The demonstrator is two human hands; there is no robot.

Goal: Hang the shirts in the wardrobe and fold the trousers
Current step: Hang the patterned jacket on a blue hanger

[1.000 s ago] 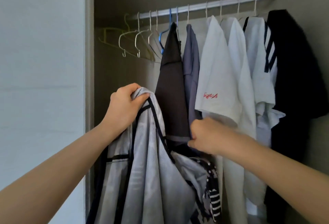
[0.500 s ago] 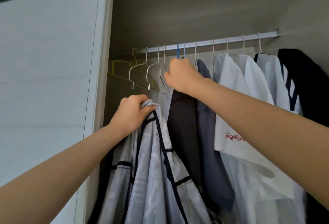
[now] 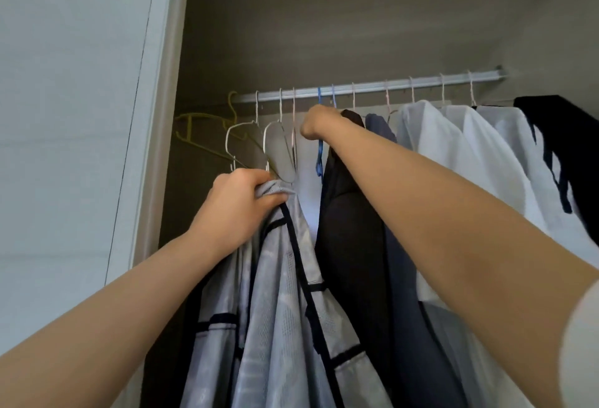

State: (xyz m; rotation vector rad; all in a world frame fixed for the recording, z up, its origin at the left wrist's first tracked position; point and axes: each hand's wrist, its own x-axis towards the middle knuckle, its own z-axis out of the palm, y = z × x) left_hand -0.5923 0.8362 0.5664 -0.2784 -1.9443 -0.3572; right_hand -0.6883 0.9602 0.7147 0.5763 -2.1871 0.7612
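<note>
My left hand (image 3: 241, 210) is closed tight on a bunched fistful of the grey mesh shirt (image 3: 285, 310), fingers and thumb curled round the top of it, near the left side of the open wardrobe. The rest hangs straight down from my fist in loose folds, its dark piping running down the front.

My right hand (image 3: 319, 122) is up just under the rail (image 3: 389, 85), farther in. Its back faces me, and it looks curled round the neck of the blue hanger (image 3: 319, 156), whose hook shows above my knuckles and whose body drops out below. I cannot see those fingers themselves.

The shirt looks light, thin and completely limp, so it will keep no shape of its own and will sag wherever I am not holding it. The mesh looks smooth and likely a bit slippery, so a loose pinch could let it slide. I think the place to hold is the collar and shoulder seam, where the piping gives some body, opening the neck so the hanger can go in.

To the left of my right hand hang empty white wire hangers (image 3: 246, 142) and a yellow hanger (image 3: 201, 129). To its right are a dark shirt (image 3: 350, 229) and white shirts (image 3: 431, 148), packed close.
</note>
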